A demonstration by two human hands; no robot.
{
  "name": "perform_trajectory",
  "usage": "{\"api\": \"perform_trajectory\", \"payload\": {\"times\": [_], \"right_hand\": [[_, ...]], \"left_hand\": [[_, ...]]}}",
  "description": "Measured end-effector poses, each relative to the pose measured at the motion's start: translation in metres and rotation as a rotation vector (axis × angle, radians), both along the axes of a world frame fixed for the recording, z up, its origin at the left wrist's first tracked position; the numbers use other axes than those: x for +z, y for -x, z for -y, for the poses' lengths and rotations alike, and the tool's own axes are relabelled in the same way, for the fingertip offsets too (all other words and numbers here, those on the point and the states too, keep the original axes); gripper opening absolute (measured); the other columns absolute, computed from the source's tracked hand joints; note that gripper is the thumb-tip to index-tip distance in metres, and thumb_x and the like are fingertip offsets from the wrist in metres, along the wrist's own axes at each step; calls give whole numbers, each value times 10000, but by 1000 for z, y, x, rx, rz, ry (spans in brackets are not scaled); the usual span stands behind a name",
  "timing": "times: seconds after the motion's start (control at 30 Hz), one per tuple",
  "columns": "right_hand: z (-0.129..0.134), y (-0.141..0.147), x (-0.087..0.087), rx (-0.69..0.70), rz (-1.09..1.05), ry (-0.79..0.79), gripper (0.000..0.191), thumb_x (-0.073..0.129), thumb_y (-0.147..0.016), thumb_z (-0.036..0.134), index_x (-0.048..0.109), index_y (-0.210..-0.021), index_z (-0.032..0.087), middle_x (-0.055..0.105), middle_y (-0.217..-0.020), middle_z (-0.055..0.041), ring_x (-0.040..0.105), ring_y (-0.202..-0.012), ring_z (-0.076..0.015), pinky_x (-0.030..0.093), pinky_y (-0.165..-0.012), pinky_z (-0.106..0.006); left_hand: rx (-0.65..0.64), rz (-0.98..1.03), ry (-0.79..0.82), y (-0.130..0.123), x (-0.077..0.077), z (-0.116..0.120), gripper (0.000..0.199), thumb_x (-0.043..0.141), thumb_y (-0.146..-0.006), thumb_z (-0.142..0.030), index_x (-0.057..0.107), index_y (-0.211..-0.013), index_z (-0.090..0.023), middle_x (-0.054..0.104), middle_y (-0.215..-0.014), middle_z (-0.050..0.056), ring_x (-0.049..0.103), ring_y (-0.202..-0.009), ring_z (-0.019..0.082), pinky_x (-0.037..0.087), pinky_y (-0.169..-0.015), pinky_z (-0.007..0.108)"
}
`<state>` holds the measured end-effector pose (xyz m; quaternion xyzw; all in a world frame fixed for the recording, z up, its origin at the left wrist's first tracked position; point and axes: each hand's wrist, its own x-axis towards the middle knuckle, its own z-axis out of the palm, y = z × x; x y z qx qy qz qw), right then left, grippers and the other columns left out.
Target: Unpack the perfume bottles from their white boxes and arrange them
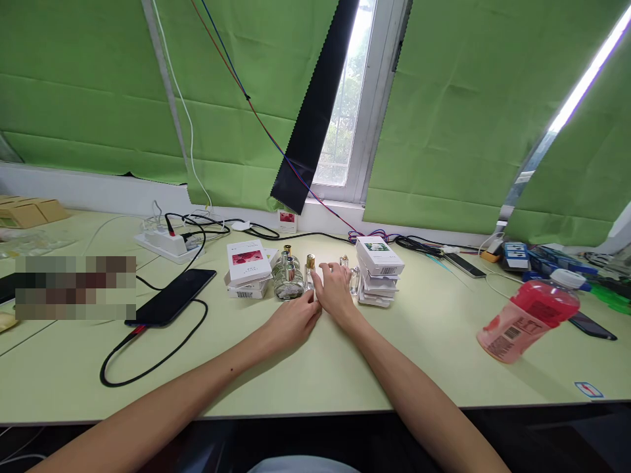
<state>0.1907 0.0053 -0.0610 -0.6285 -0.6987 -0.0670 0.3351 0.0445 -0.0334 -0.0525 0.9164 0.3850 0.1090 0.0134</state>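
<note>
My left hand (292, 322) rests on the table, loosely bent, with its fingers slightly apart and nothing visible in them. Just right of it, my right hand (336, 289) is open, its fingers spread over the table among small glass bottles. Near its thumb stands a clear bottle with a gold cap (310, 263); whether they touch is unclear. Rounded glass bottles (288, 284) cluster behind my left hand. Another clear bottle (354, 279) stands right of my right hand, partly hidden. White boxes are stacked left (249, 266) and right (380, 259) of the bottles.
On the left lie a black phone (172, 299) with a cable and a white power strip (170, 244). A pink drink bottle (530, 315) stands at the right, before another phone (591, 325). Cables (276, 235) run along the wall under green blinds (444, 118).
</note>
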Motion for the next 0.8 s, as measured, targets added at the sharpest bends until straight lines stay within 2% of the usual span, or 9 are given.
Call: {"api": "perform_trajectory", "payload": {"times": [0.27,0.47,0.8], "right_hand": [[2,1,2,-6,-10,45,332,468,-1040,388,668,-1195,173,645,-1212,-152,538,-1195,-289,274,-1108,-462],[3,2,4,-4,-14,62,338,461,-1043,386,669,-1199,170,646,-1208,-150,532,-1200,-292,260,-1113,-459],[5,2,7,-7,-13,85,337,460,-1043,382,671,-1202,173,654,-1199,-144,544,-1192,-287,245,-1130,-454]], "left_hand": [[-8,8,1,1,1,0,317,371,-1011,-251,677,-974,-175,613,-1055,105,647,-862,214,487,-717,328],[-5,-3,-13,0,3,1,311,377,-1004,-237,668,-917,-167,617,-1054,102,640,-786,196,460,-660,327],[-19,-2,-34,0,1,0,326,371,-1022,-260,675,-946,-170,624,-1049,100,637,-794,190,446,-657,310]]}}
